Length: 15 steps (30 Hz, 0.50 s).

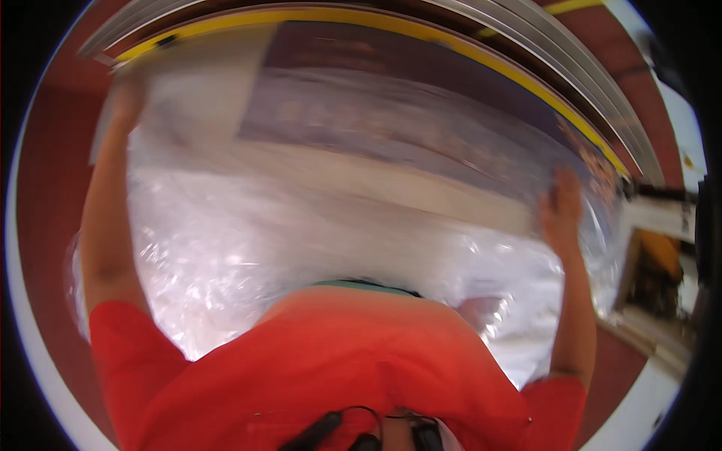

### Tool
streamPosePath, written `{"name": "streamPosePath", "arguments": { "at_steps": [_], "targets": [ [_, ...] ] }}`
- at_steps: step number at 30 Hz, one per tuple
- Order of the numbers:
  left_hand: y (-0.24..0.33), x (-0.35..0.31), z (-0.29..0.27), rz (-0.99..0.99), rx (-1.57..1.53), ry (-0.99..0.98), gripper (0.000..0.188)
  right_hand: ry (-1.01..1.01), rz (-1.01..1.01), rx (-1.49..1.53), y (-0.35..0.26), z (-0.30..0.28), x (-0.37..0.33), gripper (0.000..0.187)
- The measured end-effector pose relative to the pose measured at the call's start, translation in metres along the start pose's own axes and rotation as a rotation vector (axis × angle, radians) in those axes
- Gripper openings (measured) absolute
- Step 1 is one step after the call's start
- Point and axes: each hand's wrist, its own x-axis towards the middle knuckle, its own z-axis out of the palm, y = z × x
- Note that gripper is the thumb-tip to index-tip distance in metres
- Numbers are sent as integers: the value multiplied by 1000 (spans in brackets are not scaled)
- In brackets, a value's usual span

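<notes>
A wide sheet of clear, shiny plastic film point(203, 240) spreads in front of me, wrinkled and full of glare. Under or behind part of it shows a dark grey-purple panel point(391, 124) with blurred pale markings, bordered by a beige area point(361, 177). My left hand point(129, 94) reaches to the far left corner of the sheet; motion blur hides its fingers. At the right, my right hand point(562, 207) lies on the film by the panel's right end, its fingers stretched out and slightly apart.
A yellow strip point(361, 16) edges the far side, with curved-looking metal rails point(556, 56) beyond it. To the right stands an open box-like container point(654, 270) with something orange inside. Reddish-brown floor point(53, 225) shows at the left. Dark cords and devices point(361, 432) hang at my chest.
</notes>
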Motion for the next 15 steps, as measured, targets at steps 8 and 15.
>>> {"name": "streamPosePath", "arguments": {
  "at_steps": [8,15],
  "targets": [
    [-20,-31,30,-577,-207,-61,32,-54,503,-19,210,25,-87,59],
    [-26,-50,10,-585,-235,28,32,79,250,-84,24,15,10,63]
  ]
}}
